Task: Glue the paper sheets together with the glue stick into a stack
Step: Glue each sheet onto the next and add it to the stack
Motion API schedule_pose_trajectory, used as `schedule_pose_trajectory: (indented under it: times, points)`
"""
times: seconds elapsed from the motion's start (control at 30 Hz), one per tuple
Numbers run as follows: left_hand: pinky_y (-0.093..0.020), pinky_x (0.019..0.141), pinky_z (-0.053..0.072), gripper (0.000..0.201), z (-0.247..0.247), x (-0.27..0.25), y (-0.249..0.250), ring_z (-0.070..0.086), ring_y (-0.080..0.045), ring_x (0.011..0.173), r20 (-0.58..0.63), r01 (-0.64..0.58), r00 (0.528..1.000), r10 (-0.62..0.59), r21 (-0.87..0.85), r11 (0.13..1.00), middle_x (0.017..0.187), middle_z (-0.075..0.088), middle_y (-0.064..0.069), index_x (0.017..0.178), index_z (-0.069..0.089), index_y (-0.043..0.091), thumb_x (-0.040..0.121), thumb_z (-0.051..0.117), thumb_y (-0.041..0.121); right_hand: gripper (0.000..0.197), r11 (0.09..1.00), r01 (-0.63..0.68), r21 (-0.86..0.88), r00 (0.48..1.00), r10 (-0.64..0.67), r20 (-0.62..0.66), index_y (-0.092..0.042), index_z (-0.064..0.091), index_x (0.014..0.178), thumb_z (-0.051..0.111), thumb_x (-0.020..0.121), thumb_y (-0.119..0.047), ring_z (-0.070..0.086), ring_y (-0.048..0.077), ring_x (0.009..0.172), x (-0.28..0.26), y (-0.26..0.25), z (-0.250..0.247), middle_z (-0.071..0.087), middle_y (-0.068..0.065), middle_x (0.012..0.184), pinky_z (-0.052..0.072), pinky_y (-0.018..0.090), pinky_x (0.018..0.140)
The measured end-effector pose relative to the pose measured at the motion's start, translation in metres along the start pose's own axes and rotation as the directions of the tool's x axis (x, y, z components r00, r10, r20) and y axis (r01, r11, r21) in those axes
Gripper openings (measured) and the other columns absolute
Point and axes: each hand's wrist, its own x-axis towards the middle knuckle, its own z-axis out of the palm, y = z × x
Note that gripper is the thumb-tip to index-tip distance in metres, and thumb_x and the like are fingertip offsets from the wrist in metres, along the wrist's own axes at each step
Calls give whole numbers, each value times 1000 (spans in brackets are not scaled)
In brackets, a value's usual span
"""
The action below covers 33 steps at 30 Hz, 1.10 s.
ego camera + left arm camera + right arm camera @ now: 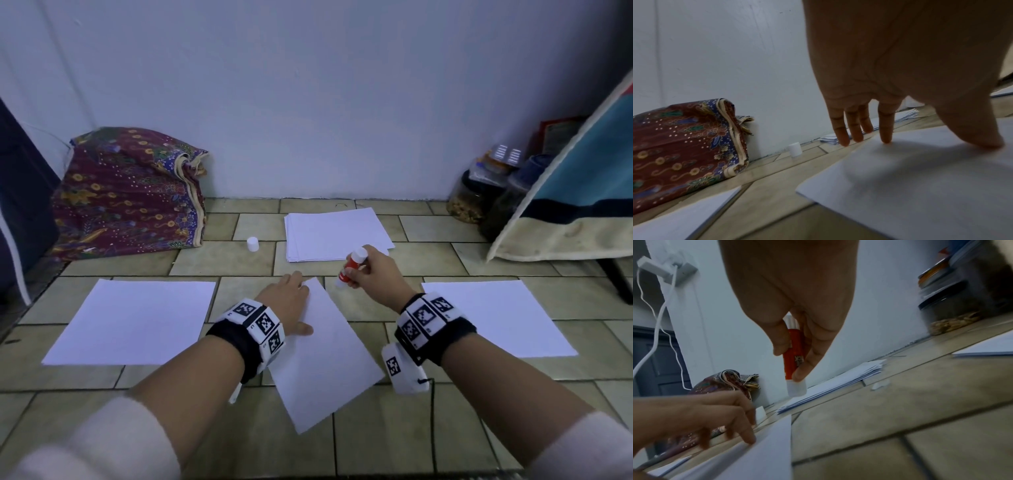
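A tilted sheet (pixel 325 356) lies in the middle of the floor (pixel 428 428), one sheet (pixel 133 320) to its left, another (pixel 493 317) to its right. Behind it sits a paper pile (pixel 337 233), with a cap (pixel 252 244) left of the pile. A cloth bundle (pixel 130 192) lies far left by the wall (pixel 308 85), jars (pixel 479 192) far right.

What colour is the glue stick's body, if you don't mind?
Red-orange; the glue stick shows best in the right wrist view.

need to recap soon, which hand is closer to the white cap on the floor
Left. The left hand rests on the middle sheet, just below the cap; the right hand, holding the glue stick, is farther right.
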Motion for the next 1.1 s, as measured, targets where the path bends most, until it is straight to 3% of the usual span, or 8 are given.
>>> schedule_pose_trajectory:
  times: [0.13, 0.27, 0.33, 0.57, 0.77, 0.9, 1.1]
  points:
    - [-38, 104, 38, 74, 6, 2, -1, 32, -23, 130, 4, 77, 997, -77, -121, 990, 139, 38, -7, 135, 37, 8, 84, 62, 55, 16, 998, 50, -38, 998, -48, 42, -14, 55, 98, 66, 87, -13, 65, 27, 87, 14, -14, 20, 67, 10, 97, 54, 44, 84]
    - [-38, 106, 37, 102, 4, -2, -3, 31, -22, 132, 80, 85, 994, -75, -128, 988, 141, 36, -7, 142, 28, 5, 69, 75, 60, 21, 990, 95, -106, 993, -88, 74, -5, 59, 103, 68, 84, -11, 58, 20, 88, 23, -26, 41, 66, 9, 100, 48, 31, 81]
    - [-38, 109, 35, 109, 4, -5, -5, 27, -21, 136, 70, 90, 994, -81, -136, 987, 147, 31, -7, 146, 21, 4, 69, 76, 58, 15, 987, 102, -121, 989, -87, 119, -6, 58, 98, 66, 84, -7, 58, 20, 88, 26, -29, 48, 66, 10, 100, 49, 32, 81]
    - [-39, 107, 38, 112, 14, -2, -7, 31, -20, 134, 68, 112, 992, -102, -151, 982, 147, 31, -4, 146, 22, 7, 65, 76, 63, 15, 926, 224, -303, 940, -124, 317, -13, 50, 97, 61, 87, -10, 61, 29, 93, 24, -20, 41, 67, 12, 100, 49, 36, 81]
    - [-41, 109, 35, 114, 16, -1, -11, 26, -21, 137, 47, 65, 997, -59, -131, 989, 151, 26, -5, 148, 19, 6, 67, 72, 66, 17, 917, 297, -265, 879, -154, 451, -16, 52, 92, 64, 85, -6, 62, 19, 88, -1, -6, 10, 69, 3, 99, 50, 28, 79]
    - [-40, 110, 34, 114, 15, -2, -12, 23, -21, 138, 51, 47, 998, -41, -127, 991, 153, 23, -5, 149, 17, 5, 68, 71, 66, 19, 900, 347, -264, 838, -171, 518, -13, 59, 98, 66, 83, -5, 62, 11, 88, -16, 1, -6, 68, -3, 99, 47, 17, 75]
    - [-39, 111, 33, 113, 14, -2, -12, 21, -20, 139, 57, 43, 998, -36, -119, 992, 153, 21, -4, 149, 16, 6, 70, 71, 65, 18, 884, 377, -275, 795, -156, 587, -16, 57, 97, 63, 85, -3, 66, 11, 86, -33, 9, -20, 70, -3, 100, 52, 19, 75]
